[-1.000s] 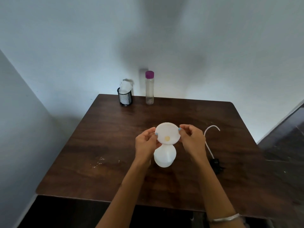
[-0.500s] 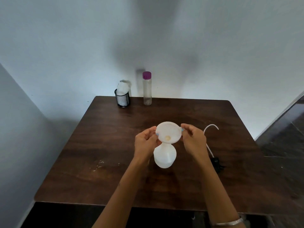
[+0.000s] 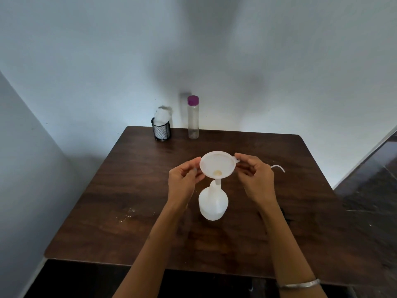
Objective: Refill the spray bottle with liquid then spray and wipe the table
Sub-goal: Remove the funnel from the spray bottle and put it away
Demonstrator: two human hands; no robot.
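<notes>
Okay, left to right: far left at the back edge of the table (image 3: 107, 201) stands a black mesh cup (image 3: 161, 131) with a white cloth (image 3: 161, 115) stuffed in it, and just beside it, to the right, a clear bottle (image 3: 193, 118) with a purple cap, upright against the wall. That bottle looks like your liquid source, though how much is in it is hard to tell. Nearer you, mid-table, your left hand (image 3: 183, 181) pinches the left rim of the white funnel (image 3: 217, 165) between thumb and curled fingertips. The funnel sits level, mouth up, stem pointing straight down. Directly under it stands the white spray bottle (image 3: 213, 202), upright, neck open, long axis vertical and in line with the stem. The stem tip looks to be at or just entering the neck; you can't tell if it's seated. That line-up is what the next move turns on: keep the stem plumb over the neck and lower it in. Both hands sit level with the funnel, one on each side, about equally near. Your right hand (image 3: 256, 179) pinches the funnel's small tab on the right rim, fingers curled, a bangle on the wrist. Past it, a white dip tube (image 3: 278, 168) curves on the table, with a dark part near your right forearm, probably the spray head.
</notes>
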